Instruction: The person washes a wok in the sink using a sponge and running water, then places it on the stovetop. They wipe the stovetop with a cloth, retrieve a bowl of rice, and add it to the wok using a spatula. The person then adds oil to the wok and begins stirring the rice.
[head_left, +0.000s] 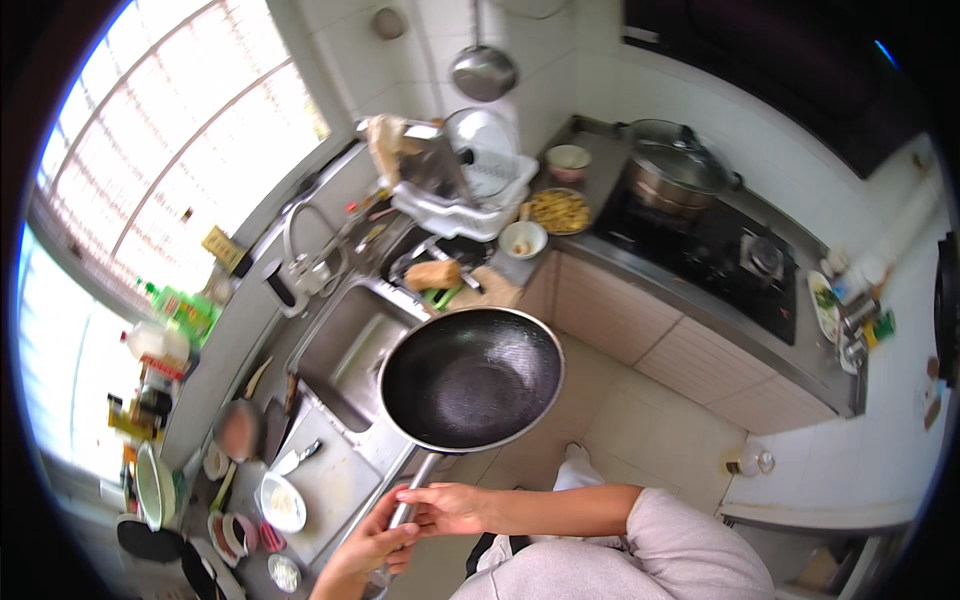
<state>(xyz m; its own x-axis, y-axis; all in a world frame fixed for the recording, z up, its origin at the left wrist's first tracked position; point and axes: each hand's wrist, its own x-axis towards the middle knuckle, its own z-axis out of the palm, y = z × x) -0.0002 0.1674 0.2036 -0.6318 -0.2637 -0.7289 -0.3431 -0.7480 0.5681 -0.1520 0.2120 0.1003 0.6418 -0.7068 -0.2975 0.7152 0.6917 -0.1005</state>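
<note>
A black wok (472, 379) with a pale rim and a metal handle (422, 476) is held in front of me, over the sink's edge and the floor. My left hand (379, 536) wraps the lower part of the handle. Coming in from the right, my right hand (446, 508) grips the same handle just above and beside it. The wok's inside looks dark and shiny, with nothing in it. Just left of the wok is the steel sink (352, 352). A kitchen knife (298, 457) and a white bowl (283, 502) rest on the cutting board (337, 487) to the lower left.
At the back right, a lidded pot (671, 169) stands on the black gas hob (697, 262). A bowl of cut food (559, 211) and a small white bowl (523, 240) sit by the white dish rack (461, 214). Bottles (184, 311) line the windowsill. A clear jar (750, 460) stands on the floor.
</note>
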